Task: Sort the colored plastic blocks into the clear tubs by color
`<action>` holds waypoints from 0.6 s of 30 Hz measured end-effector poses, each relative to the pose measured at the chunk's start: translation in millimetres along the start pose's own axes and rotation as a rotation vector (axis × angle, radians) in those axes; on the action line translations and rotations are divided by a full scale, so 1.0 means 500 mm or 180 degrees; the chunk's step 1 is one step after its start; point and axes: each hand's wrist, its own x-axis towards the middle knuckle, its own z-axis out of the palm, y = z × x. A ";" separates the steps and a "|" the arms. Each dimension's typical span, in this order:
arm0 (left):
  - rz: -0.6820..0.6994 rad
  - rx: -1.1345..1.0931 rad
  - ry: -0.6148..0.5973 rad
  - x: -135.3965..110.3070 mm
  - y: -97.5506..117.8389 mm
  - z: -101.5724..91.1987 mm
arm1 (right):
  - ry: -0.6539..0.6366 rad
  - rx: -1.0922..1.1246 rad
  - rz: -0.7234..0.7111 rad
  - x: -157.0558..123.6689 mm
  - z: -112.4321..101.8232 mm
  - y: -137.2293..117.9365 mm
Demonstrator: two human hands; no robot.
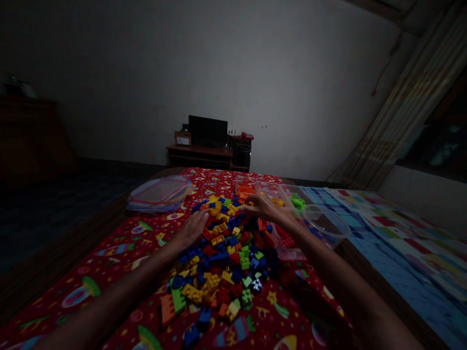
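A heap of small plastic building bricks [222, 257] in yellow, blue, red, green and orange lies on a red patterned cloth [120, 253]. My left hand [192, 227] rests flat on the left edge of the heap, fingers stretched out. My right hand [264, 206] reaches over the far side of the heap, its fingers pointing left and pinched near some yellow and orange bricks; what they hold is too small to name. Just right of that hand stand clear plastic tubs [324, 224], one with green bricks [297, 201] and one with orange bricks [245, 189].
A stack of clear lids [159, 194] lies at the cloth's far left. A checked colourful sheet [401, 243] covers the surface to the right. A low desk with a dark screen [207, 131] stands against the far wall. The room is dim.
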 end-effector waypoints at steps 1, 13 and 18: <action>0.0091 0.0124 0.0111 0.002 0.007 -0.004 | 0.0104 -0.0017 0.0096 -0.001 -0.008 0.011; 0.0275 0.0376 0.0269 0.076 0.054 -0.042 | 0.0518 -0.1505 0.1721 0.021 -0.088 0.182; 0.0545 0.0152 -0.0153 0.093 0.018 -0.014 | 0.0529 -0.1810 0.1745 0.021 -0.087 0.201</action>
